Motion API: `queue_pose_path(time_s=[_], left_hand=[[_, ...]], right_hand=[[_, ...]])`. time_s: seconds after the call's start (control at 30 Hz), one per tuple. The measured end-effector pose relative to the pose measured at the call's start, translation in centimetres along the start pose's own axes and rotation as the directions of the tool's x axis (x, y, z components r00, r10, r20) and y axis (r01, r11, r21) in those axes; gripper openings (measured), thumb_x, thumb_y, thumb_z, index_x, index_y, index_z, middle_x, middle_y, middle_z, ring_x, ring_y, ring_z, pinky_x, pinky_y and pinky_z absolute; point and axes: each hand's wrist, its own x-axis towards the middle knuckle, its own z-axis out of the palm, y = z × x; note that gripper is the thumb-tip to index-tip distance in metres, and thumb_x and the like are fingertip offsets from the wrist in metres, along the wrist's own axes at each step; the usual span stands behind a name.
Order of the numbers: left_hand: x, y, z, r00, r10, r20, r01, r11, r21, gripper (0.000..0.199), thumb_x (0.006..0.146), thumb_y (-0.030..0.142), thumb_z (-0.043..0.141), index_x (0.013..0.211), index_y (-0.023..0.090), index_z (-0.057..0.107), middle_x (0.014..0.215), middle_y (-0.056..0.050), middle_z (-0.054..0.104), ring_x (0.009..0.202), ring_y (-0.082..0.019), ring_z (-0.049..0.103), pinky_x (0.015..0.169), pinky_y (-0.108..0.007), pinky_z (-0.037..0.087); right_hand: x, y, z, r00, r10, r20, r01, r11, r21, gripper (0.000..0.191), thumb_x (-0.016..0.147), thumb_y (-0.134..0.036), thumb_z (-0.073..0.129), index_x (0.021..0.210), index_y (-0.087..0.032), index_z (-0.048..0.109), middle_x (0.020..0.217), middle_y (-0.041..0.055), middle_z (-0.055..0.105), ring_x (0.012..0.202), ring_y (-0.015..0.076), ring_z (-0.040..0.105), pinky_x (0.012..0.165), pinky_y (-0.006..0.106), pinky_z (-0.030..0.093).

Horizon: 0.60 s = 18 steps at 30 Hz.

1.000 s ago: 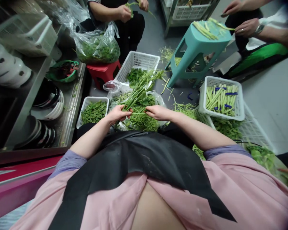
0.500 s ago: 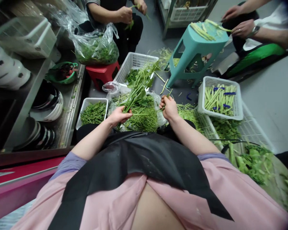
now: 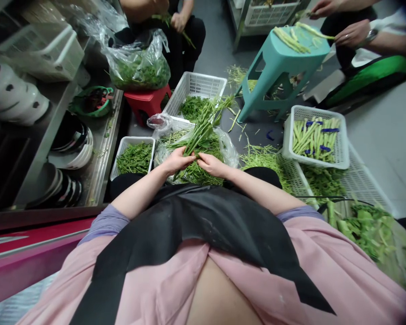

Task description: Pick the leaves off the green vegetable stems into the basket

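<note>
1. Right hand [image 3: 212,164] back beside left hand [image 3: 178,160], fingertips pinched; can't tell on what.
2. Left hand grips leafy green stems [image 3: 203,128], fanning out ahead of it.
3. Both hands likely at the stems again.

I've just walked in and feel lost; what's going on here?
The person wearing the camera holds a bunch of green stems in the left hand, above a plastic bag of loose greens. The right hand is close beside it; any grip there is too small to tell. Across from them, one co-worker's hand grips a thin stem. At right, another co-worker's hand holds a pale stalk over the edge of a teal stool.
</note>
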Motion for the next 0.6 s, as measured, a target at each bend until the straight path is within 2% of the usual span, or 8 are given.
queue_pose_path(time_s=[0.1,0.23,0.27,0.33,0.43,0.5,0.53,0.6], left_hand=[[0.7,-0.8,0.7,0.998,0.034,-0.043,-0.033,0.999,0.024,0.044,0.063,0.039,0.081,0.081,0.016,0.049,0.052,0.008,0.045,0.039,-0.002,0.034,0.04,-0.019,0.021],[2.0,-1.2,2.2,0.993,0.055,-0.102,-0.048,0.996,0.073,0.04,0.063,0.035,0.08,0.081,0.015,0.05,0.052,0.008,0.045,0.04,-0.002,0.034,0.041,-0.019,0.022],[2.1,-1.1,2.4,0.994,0.045,-0.095,-0.039,0.997,0.064,0.041,0.063,0.035,0.08,0.081,0.015,0.05,0.052,0.008,0.044,0.039,-0.002,0.033,0.04,-0.019,0.022],[2.2,-0.8,2.4,0.999,-0.012,-0.032,0.013,0.999,0.029,0.042,0.063,0.035,0.081,0.081,0.016,0.048,0.051,0.009,0.043,0.038,-0.002,0.032,0.039,-0.019,0.019],[1.5,0.0,0.8,0.986,-0.133,0.102,0.134,0.991,-0.002,0.043,0.063,0.035,0.081,0.082,0.017,0.046,0.051,0.009,0.043,0.036,-0.001,0.03,0.038,-0.018,0.016],[1.0,0.3,-0.6,0.981,-0.166,0.102,0.166,0.986,0.003,0.043,0.064,0.034,0.081,0.082,0.017,0.046,0.051,0.008,0.044,0.035,-0.001,0.03,0.038,-0.018,0.014],[0.9,0.3,-1.2,0.982,-0.166,0.087,0.166,0.986,0.009,0.043,0.065,0.034,0.081,0.083,0.017,0.046,0.052,0.008,0.045,0.034,-0.001,0.03,0.038,-0.018,0.013],[1.1,0.0,-1.8,0.987,-0.149,0.054,0.148,0.989,0.027,0.041,0.067,0.034,0.08,0.084,0.017,0.046,0.053,0.007,0.049,0.033,-0.001,0.03,0.037,-0.018,0.014]], right_hand=[[-0.2,0.1,1.8,0.964,0.203,-0.173,-0.143,0.941,0.308,0.014,0.086,-0.03,0.043,0.077,-0.02,0.043,0.062,-0.0045,0.039,0.059,0.0093,0.034,0.059,0.024,0.032],[0.1,0.0,3.6,0.862,0.47,-0.19,-0.219,0.682,0.698,0.02,0.085,-0.041,0.044,0.083,-0.022,0.039,0.059,-0.0079,0.026,0.049,0.0074,0.022,0.048,0.022,0.022],[0.0,0.1,3.5,0.857,0.48,-0.189,-0.222,0.674,0.704,0.019,0.085,-0.041,0.042,0.084,-0.022,0.038,0.059,-0.0078,0.026,0.048,0.0077,0.022,0.047,0.022,0.021],[-0.5,1.0,2.3,0.887,0.398,-0.235,-0.213,0.803,0.557,0.015,0.082,-0.035,0.044,0.079,-0.021,0.04,0.06,-0.0059,0.032,0.051,0.0087,0.027,0.05,0.023,0.025],[-2.7,3.7,-1.7,0.942,0.19,-0.276,-0.176,0.981,0.076,0.016,0.069,-0.021,0.054,0.064,-0.02,0.04,0.064,-0.0017,0.041,0.061,0.0098,0.033,0.06,0.025,0.031],[-4.3,5.7,-4.7,0.908,0.206,-0.364,-0.244,0.968,-0.06,0.017,0.069,-0.019,0.055,0.062,-0.019,0.039,0.063,-0.0012,0.042,0.061,0.0099,0.033,0.062,0.026,0.031],[-4.9,6.4,-5.7,0.858,0.24,-0.455,-0.285,0.958,-0.033,0.016,0.073,-0.023,0.053,0.064,-0.019,0.04,0.062,-0.0015,0.042,0.06,0.0099,0.034,0.06,0.026,0.03],[-5.2,6.9,-6.3,0.804,0.302,-0.512,-0.279,0.952,0.123,0.018,0.08,-0.033,0.052,0.072,-0.019,0.045,0.059,-0.0032,0.042,0.056,0.0093,0.035,0.056,0.024,0.03]])
